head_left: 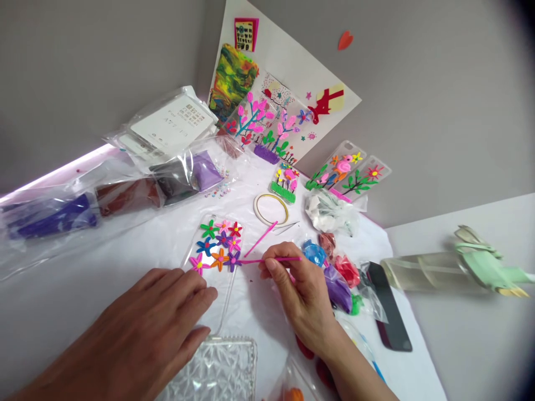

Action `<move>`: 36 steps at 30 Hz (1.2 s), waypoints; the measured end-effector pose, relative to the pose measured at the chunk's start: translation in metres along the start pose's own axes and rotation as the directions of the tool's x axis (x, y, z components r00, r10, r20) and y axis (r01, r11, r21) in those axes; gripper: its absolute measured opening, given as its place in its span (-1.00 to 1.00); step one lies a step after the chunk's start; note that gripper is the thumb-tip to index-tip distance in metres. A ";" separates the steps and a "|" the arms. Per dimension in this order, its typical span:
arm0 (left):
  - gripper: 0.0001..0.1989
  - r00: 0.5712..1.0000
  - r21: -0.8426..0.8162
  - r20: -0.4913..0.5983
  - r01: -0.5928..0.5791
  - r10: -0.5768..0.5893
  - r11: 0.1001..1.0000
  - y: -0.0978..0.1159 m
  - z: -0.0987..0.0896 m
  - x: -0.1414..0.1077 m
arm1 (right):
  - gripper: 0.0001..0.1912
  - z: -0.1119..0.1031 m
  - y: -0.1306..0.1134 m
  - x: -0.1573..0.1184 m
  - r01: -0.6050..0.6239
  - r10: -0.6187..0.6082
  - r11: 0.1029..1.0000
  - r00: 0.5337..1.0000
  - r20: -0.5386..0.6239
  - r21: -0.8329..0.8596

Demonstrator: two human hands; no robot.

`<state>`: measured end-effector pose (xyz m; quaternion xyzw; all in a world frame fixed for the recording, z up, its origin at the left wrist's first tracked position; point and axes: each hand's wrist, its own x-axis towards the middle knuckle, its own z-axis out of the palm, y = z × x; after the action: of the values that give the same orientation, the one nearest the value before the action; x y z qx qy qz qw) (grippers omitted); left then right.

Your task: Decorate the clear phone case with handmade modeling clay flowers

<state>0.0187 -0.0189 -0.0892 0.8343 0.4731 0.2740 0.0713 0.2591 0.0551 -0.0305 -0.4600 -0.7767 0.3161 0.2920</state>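
Observation:
A clear phone case (219, 289) lies on the white cloth, its upper part covered with several clay flowers in green, pink, red, blue, purple and orange. My left hand (167, 312) rests over the case's lower left side, fingers slightly bent and apart, below the pink flower (199, 264). My right hand (298, 284) pinches a thin pink stick (252, 261) between thumb and fingers. The stick's left tip is at the purple flower (234, 260) on the case's right edge. Another pink stick (261, 238) lies just above.
Bagged clay packs (127, 197) lie at left. A tape roll (271, 210) sits beyond the case; decorated cases (284, 182) stand behind. Colored clay bags (337, 287) and a black phone (389, 306) are at right. A textured clear tray (225, 367) is in front.

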 end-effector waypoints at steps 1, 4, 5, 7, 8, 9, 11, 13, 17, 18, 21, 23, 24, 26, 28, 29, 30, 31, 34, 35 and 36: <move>-0.72 1.000 0.007 0.023 -0.010 0.010 1.000 0.000 -0.002 0.000 | -0.79 0.000 0.000 0.000 0.002 -0.002 1.000 1.000 0.002 -0.008; -0.72 0.994 0.016 0.106 -0.029 0.027 0.999 -0.001 -0.005 0.001 | -0.82 -0.002 0.000 0.001 0.001 -0.001 1.000 1.000 0.012 -0.019; -0.71 0.993 0.014 0.113 -0.032 0.030 0.999 -0.001 -0.006 0.001 | -0.83 -0.003 0.000 0.002 -0.009 0.009 1.000 1.000 0.017 -0.010; -0.72 0.995 0.004 0.099 -0.028 0.028 1.000 -0.001 -0.006 0.002 | -0.86 -0.007 -0.001 0.003 -0.048 0.048 0.999 0.999 0.025 0.021; -0.72 0.996 -0.002 0.086 -0.026 0.026 1.000 -0.001 -0.005 0.002 | -0.87 -0.009 -0.002 0.004 -0.072 0.071 0.996 0.997 0.026 0.043; -0.72 0.997 -0.008 0.074 -0.021 0.022 1.000 -0.001 -0.005 0.002 | -0.87 -0.011 -0.002 0.005 -0.095 0.093 0.993 0.995 0.023 0.066; -0.71 0.998 -0.013 0.062 -0.011 0.012 1.000 -0.001 -0.004 0.001 | -0.85 -0.014 -0.004 0.005 -0.123 0.122 0.988 0.992 0.017 0.094; -0.70 0.997 -0.018 0.076 -0.008 0.009 1.000 -0.002 -0.003 0.000 | -0.84 -0.016 -0.005 0.005 -0.130 0.129 0.987 0.992 0.017 0.095; -0.71 0.994 -0.006 0.111 -0.009 0.010 1.000 -0.003 -0.003 -0.001 | -0.86 -0.016 -0.006 0.005 -0.087 0.086 0.995 0.996 0.032 0.042; -0.71 0.994 -0.001 0.108 -0.013 0.013 1.000 -0.004 -0.003 -0.001 | -0.86 -0.015 -0.006 0.005 -0.077 0.076 0.996 0.996 0.040 0.033; -0.70 0.996 0.002 0.086 -0.017 0.016 1.000 -0.003 -0.002 -0.001 | -0.86 -0.013 -0.005 0.006 -0.076 0.074 0.997 0.995 0.062 0.022; -0.70 0.998 -0.001 0.070 -0.011 0.011 1.000 -0.003 -0.002 -0.002 | -0.86 -0.013 -0.004 0.006 -0.078 0.077 0.997 0.994 0.072 0.016; -0.70 0.998 -0.004 0.065 -0.008 0.008 1.000 -0.003 -0.002 -0.002 | -0.86 -0.013 -0.004 0.006 -0.081 0.080 0.997 0.994 0.077 0.011; -0.71 0.997 -0.003 0.073 0.000 0.000 1.000 -0.002 -0.002 -0.003 | -0.85 -0.014 -0.004 0.006 -0.076 0.075 0.997 0.994 0.076 0.004; -0.71 0.996 0.006 0.087 -0.005 0.005 1.000 -0.003 -0.002 -0.003 | -0.86 -0.014 -0.005 0.005 -0.068 0.068 0.998 0.995 0.071 0.000; -0.71 0.996 0.011 0.091 -0.009 0.008 1.000 -0.003 -0.002 -0.003 | -0.86 -0.014 -0.005 0.005 -0.065 0.065 0.998 0.995 0.070 -0.001; -0.71 0.996 0.013 0.093 -0.011 0.010 1.000 -0.003 -0.002 -0.003 | -0.86 -0.014 -0.005 0.005 -0.062 0.062 0.998 0.995 0.072 -0.001; -0.71 0.996 0.014 0.093 -0.012 0.011 1.000 -0.002 -0.002 -0.002 | -0.86 -0.014 -0.005 0.005 -0.060 0.060 0.998 0.995 0.077 -0.002; -0.71 0.997 0.015 0.079 -0.013 0.012 1.000 -0.002 -0.002 -0.001 | -0.86 -0.014 -0.004 0.005 -0.046 0.047 0.999 0.995 0.091 -0.014; -0.72 0.997 0.013 0.070 -0.017 0.016 1.000 -0.002 -0.002 0.000 | -0.86 -0.014 -0.003 0.005 -0.036 0.038 0.999 0.995 0.096 -0.020; -0.72 0.998 0.010 0.062 -0.018 0.017 1.000 -0.002 -0.002 0.000 | -0.86 -0.015 -0.003 0.005 -0.028 0.031 0.999 0.994 0.104 -0.027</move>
<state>0.0159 -0.0178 -0.0879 0.8469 0.4648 0.2459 0.0791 0.2666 0.0615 -0.0186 -0.4579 -0.7879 0.3340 0.2407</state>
